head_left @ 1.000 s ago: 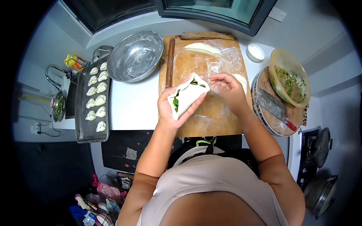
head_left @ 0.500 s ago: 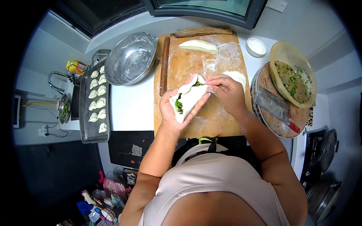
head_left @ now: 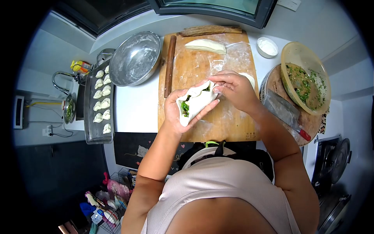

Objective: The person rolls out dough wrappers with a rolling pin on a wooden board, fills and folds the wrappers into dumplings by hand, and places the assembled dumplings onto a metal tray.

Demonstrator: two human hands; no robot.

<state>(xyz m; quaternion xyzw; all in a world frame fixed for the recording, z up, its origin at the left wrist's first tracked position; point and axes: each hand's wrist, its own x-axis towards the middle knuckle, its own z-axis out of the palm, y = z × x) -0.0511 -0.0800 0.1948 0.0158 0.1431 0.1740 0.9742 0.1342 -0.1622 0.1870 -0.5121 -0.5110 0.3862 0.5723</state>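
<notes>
A half-folded dumpling (head_left: 198,102) with green filling showing along its open seam rests across my left hand (head_left: 174,111), whose fingers cradle it from below. My right hand (head_left: 235,89) pinches the dough at the dumpling's far right end. Both hands are above a floured wooden board (head_left: 230,121). Partly behind my right hand lies a flat dough wrapper (head_left: 248,79). A roll of dough (head_left: 205,46) sits farther back on the board, and a rolling pin (head_left: 170,66) lies along its left side.
At left, a metal tray (head_left: 90,134) holds several folded dumplings beside a large floured steel bowl (head_left: 134,58). To the right, a filling bowl (head_left: 328,84) and a cleaver (head_left: 281,110) rest on a round chopping block (head_left: 270,80). A small bowl of white powder (head_left: 267,47) stands behind.
My right fingers have pressed in closer on the dumpling's right end, and the opening there looks narrower. My left hand still supports it. The whole view has shifted slightly.
</notes>
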